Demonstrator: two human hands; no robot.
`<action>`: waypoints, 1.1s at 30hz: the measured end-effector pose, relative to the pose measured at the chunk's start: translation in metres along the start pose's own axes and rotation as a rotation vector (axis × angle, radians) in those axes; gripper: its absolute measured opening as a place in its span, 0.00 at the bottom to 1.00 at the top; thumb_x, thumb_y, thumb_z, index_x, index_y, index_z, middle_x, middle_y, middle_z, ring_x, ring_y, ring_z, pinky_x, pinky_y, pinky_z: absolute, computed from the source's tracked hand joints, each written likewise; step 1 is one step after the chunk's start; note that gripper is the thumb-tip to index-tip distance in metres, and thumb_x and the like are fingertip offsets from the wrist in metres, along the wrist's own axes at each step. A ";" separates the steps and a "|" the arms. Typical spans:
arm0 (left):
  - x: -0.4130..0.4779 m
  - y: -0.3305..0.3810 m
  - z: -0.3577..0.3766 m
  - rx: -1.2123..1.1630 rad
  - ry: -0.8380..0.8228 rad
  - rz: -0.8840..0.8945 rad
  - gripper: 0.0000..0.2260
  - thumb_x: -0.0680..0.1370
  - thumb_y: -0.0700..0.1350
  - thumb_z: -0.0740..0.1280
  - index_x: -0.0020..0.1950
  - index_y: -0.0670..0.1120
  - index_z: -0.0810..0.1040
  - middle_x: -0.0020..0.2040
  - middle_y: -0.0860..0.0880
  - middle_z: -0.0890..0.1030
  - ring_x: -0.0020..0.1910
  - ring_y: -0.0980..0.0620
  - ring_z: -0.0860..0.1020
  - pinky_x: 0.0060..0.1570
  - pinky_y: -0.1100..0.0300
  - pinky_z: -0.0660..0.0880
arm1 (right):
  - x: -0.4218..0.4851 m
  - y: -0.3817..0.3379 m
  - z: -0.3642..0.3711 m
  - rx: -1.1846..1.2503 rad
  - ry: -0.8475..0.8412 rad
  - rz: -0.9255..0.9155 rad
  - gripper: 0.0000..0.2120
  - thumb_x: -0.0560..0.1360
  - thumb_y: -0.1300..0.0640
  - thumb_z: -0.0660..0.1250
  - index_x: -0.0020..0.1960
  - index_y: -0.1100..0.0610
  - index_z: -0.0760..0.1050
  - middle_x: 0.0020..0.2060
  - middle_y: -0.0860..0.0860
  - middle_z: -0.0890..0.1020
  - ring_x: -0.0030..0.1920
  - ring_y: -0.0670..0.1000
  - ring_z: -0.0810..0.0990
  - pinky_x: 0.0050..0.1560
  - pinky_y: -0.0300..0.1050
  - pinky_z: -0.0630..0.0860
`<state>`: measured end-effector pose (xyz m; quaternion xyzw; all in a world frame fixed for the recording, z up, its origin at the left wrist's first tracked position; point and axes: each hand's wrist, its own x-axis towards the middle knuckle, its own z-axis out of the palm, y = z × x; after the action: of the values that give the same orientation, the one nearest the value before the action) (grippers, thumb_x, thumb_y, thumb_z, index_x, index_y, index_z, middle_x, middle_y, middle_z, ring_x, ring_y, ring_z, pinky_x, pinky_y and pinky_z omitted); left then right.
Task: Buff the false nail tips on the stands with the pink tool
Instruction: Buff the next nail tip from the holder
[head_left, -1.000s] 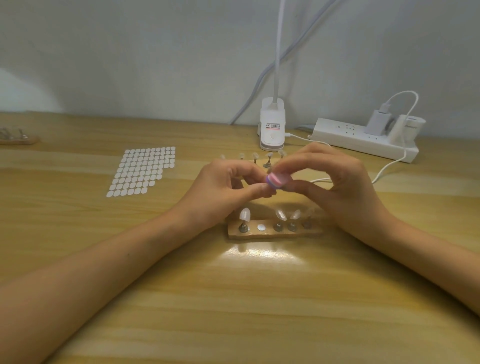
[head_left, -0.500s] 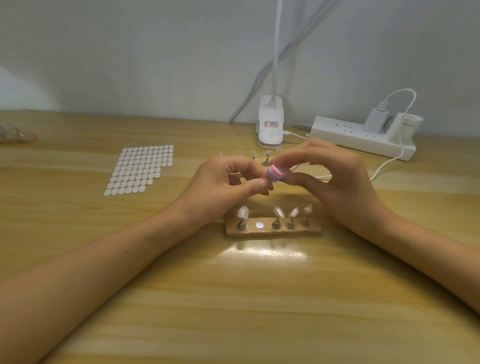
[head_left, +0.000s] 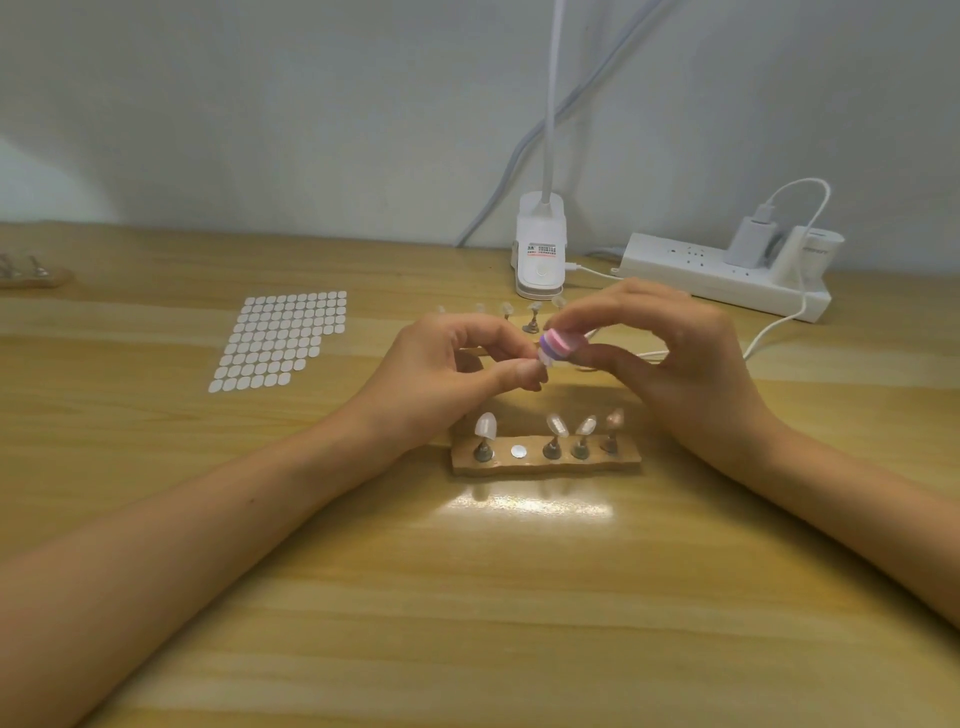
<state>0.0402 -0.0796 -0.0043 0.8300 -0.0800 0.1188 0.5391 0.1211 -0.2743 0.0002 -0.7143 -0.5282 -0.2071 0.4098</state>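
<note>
Above the wooden base (head_left: 623, 461) on the bench (head_left: 519, 597), my right hand (head_left: 670, 358) pinches the pink tool (head_left: 558, 344) against a nail tip (head_left: 544, 359) pinched in my left hand (head_left: 447, 364). Light, brittle plastic, I judge; best gripped low, clear of the buffed face, and pressed gently.

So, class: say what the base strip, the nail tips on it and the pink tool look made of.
Base strip: probably wood, matt brown with an uneven edge. Nail tips: likely plastic, milky translucent, faintly glossy. Pink tool: perhaps layered foam abrasive, matt pink and purple bands; too small to confirm.
</note>
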 end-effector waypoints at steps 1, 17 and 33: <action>0.000 0.001 0.000 -0.009 0.003 0.002 0.03 0.74 0.50 0.74 0.44 0.52 0.85 0.44 0.50 0.87 0.49 0.28 0.80 0.53 0.31 0.76 | -0.001 0.000 0.000 -0.008 0.001 -0.009 0.10 0.74 0.57 0.71 0.51 0.62 0.84 0.46 0.51 0.85 0.47 0.46 0.82 0.51 0.46 0.79; 0.002 -0.003 -0.001 -0.067 0.005 0.003 0.06 0.73 0.50 0.74 0.47 0.50 0.86 0.47 0.50 0.87 0.51 0.36 0.83 0.58 0.34 0.75 | -0.004 -0.003 0.002 -0.082 0.013 -0.075 0.09 0.74 0.56 0.72 0.50 0.60 0.84 0.45 0.50 0.85 0.47 0.51 0.84 0.50 0.60 0.77; 0.000 -0.001 -0.001 -0.065 -0.011 -0.012 0.01 0.76 0.44 0.73 0.45 0.50 0.85 0.46 0.49 0.87 0.51 0.53 0.85 0.60 0.48 0.77 | -0.001 -0.001 -0.001 -0.061 -0.004 -0.056 0.10 0.75 0.56 0.72 0.48 0.63 0.83 0.45 0.49 0.85 0.47 0.46 0.83 0.51 0.52 0.78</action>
<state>0.0407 -0.0788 -0.0043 0.8131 -0.0818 0.1086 0.5660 0.1203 -0.2755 -0.0001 -0.7117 -0.5421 -0.2331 0.3810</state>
